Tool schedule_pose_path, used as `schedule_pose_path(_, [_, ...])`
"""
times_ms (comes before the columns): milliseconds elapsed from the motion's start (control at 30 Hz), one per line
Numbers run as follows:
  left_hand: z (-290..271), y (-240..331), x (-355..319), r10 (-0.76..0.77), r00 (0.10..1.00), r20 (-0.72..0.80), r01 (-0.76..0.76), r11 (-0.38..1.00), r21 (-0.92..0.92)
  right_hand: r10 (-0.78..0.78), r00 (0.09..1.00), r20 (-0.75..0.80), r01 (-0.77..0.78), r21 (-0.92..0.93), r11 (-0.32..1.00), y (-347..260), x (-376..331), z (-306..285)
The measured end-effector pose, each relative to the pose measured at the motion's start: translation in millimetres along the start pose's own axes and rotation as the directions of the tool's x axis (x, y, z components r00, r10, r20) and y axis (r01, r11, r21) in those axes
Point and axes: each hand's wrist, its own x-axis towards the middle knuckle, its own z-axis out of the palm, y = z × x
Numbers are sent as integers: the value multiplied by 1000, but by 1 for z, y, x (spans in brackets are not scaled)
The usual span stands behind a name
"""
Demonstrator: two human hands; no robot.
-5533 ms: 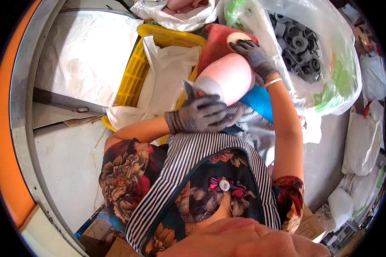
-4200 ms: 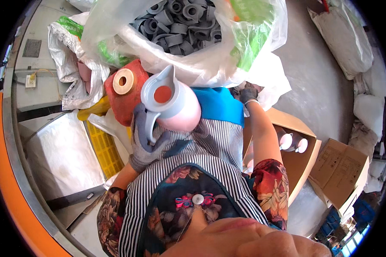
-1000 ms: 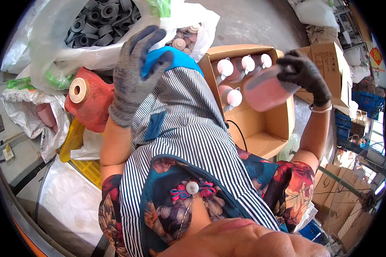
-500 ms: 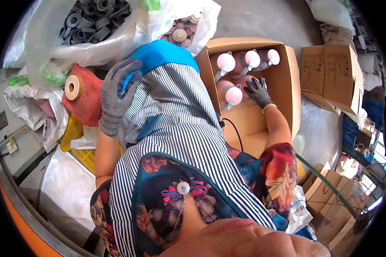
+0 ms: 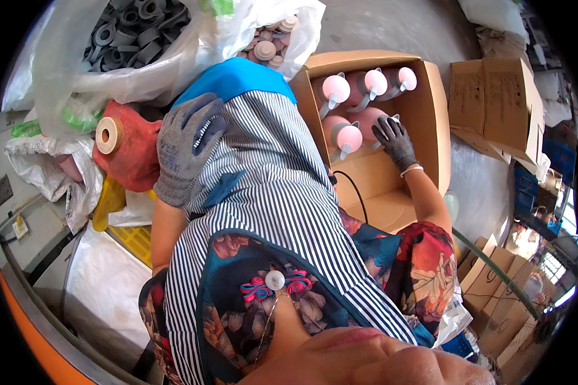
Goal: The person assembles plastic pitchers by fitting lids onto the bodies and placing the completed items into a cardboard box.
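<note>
My right hand (image 5: 397, 142), in a dark grey glove, reaches into an open cardboard box (image 5: 435, 122). Its fingers curl over the top end of a pink bottle (image 5: 368, 120), hiding most of that end. Beside it lies another pink bottle (image 5: 348, 137) with a round cap and a grey strap; several more like it line the box's far side. Over my lap is my left hand (image 5: 191, 138), in a grey knit glove, its fingers apart and nothing seen in them. It is next to a red, rounded piece (image 5: 133, 144) with a cream ring on its end.
A plastic bag of dark grey ring-shaped parts (image 5: 138, 32) stands at the far left, beside a bag of pale pink caps (image 5: 268, 48). Closed cartons (image 5: 491, 109) are at the right. A black cable (image 5: 359, 192) curves by the box; a yellow crate (image 5: 131, 240) is at the left.
My left hand has lowered and moved right, turning flatter over my lap. My right hand has shifted slightly right and nearer, still at the same bottle.
</note>
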Motion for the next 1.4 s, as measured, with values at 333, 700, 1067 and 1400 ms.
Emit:
schedule_pose_path(333, [6, -3, -11, 46, 999, -9, -46, 991, -122, 790, 160, 592, -558, 714, -423, -96, -52, 137])
schedule_pose_path(700, [6, -9, -10, 84, 996, -34, -87, 991, -98, 802, -186, 568, -626, 560, -542, -96, 34, 125])
schedule_pose_path(1067, [30, 0, 51, 262, 956, 135, -248, 962, -109, 707, 29, 706, -703, 517, -488, -100, 22, 123])
schedule_pose_path(1400, [17, -55, 16, 66, 998, -5, -66, 969, -240, 866, -474, 161, -610, 649, -455, -64, -87, 55])
